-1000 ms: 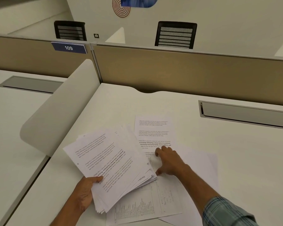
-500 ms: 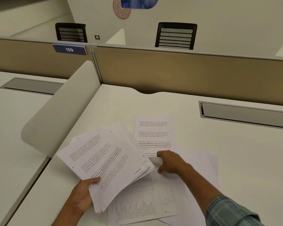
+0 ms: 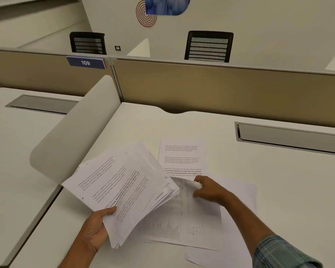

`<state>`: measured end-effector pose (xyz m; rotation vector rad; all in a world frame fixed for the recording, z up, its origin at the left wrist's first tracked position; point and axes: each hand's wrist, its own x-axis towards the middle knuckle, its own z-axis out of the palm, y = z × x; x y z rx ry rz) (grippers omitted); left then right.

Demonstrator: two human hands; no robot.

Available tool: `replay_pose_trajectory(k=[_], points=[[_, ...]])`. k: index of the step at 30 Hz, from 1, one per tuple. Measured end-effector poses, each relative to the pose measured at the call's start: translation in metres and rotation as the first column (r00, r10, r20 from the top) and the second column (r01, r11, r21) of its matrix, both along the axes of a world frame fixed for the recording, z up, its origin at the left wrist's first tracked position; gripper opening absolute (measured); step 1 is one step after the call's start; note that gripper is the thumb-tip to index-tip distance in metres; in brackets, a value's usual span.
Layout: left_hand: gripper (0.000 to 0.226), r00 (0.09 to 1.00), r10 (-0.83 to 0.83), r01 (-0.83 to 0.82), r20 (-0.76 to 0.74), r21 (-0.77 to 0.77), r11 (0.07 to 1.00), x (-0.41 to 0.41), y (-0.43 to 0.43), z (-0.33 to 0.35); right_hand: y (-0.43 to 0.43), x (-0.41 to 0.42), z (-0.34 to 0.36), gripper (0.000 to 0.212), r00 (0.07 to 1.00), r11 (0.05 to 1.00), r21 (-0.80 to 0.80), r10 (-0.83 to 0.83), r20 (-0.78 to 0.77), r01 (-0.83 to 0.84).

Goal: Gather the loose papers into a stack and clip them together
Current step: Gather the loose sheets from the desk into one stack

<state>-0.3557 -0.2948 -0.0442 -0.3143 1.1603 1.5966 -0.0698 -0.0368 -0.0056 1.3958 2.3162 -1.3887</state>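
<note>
1. While the left hand [image 3: 94,228] grips a fanned stack [image 3: 122,190] of printed sheets at its near left corner, thumb on top and fingers [image 3: 104,235] underneath, the stack is held tilted above the tabletop [image 3: 278,190], its far end reaching toward the divider [image 3: 74,136].
2. The right hand [image 3: 209,190] rests near the middle of the tabletop, fingers [image 3: 198,183] curled and pinching the far edge of a table sheet [image 3: 174,223], which curls up into a small roll at the fingertips.
3. That sheet, printed with columns and rows, lies flat otherwise, its left part hidden under the held stack.
4. A text sheet [image 3: 181,157] lies just beyond the right hand, squared to the tabletop, its near edge tucked under the hand and the curled paper.
5. Blank sheets [image 3: 240,200] spread to the right of and beneath the forearm, overlapping one another and reaching the near edge of the view.
6. A plaid sleeve [image 3: 278,254] covers the right arm at the lower right.
7. A cable hatch [image 3: 290,138] sits in the tabletop at far right, well apart from the papers.
8. Beyond the tan partition [image 3: 220,88] stand two black chairs [image 3: 208,46], and a blue plate [image 3: 86,62] reads 109.
</note>
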Motion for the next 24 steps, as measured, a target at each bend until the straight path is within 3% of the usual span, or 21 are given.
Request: replay_pose_trajectory(k=[4, 7, 10, 13, 15, 19, 22, 24], points=[[0.065, 1.0, -0.018, 0.018, -0.007, 0.053, 0.998, 0.006, 0.0, 0.002, 0.007, 0.014, 0.001, 0.043, 0.998, 0.994, -0.081, -0.067, 0.012, 0.067], [0.085, 0.999, -0.043, 0.043, -0.009, 0.052, 0.998, 0.009, 0.0, 0.0, 0.01, 0.022, 0.004, 0.035, 0.996, 0.995, -0.065, -0.074, 0.048, 0.077], [0.08, 0.999, -0.044, 0.044, -0.002, 0.043, 0.998, 0.013, 0.001, -0.002, 0.01, 0.03, 0.007, 0.027, 0.995, 0.994, -0.063, -0.083, 0.05, 0.086], [0.112, 0.998, -0.058, 0.057, 0.015, 0.046, 0.997, 0.015, 0.001, -0.003, 0.007, 0.042, 0.019, 0.031, 0.985, 0.979, -0.11, -0.173, -0.019, 0.17], [0.114, 0.998, -0.064, 0.063, 0.017, 0.048, 0.997, 0.018, 0.001, -0.002, 0.003, 0.052, 0.025, 0.029, 0.958, 0.95, -0.191, -0.269, -0.101, 0.247], [0.108, 0.997, -0.073, 0.072, 0.024, 0.048, 0.996, 0.035, 0.007, 0.01, -0.012, 0.063, 0.022, 0.034, 0.784, 0.792, -0.465, -0.555, -0.277, 0.396], [0.076, 0.994, -0.099, 0.096, 0.053, 0.063, 0.993, 0.054, 0.017, 0.022, -0.031, 0.062, 0.014, 0.041, 0.59, 0.64, -0.655, -0.728, -0.35, 0.402], [0.061, 0.991, -0.122, 0.119, 0.048, 0.065, 0.991, 0.068, 0.025, 0.028, -0.046, 0.057, 0.009, 0.045, 0.525, 0.605, -0.71, -0.761, -0.382, 0.359]])
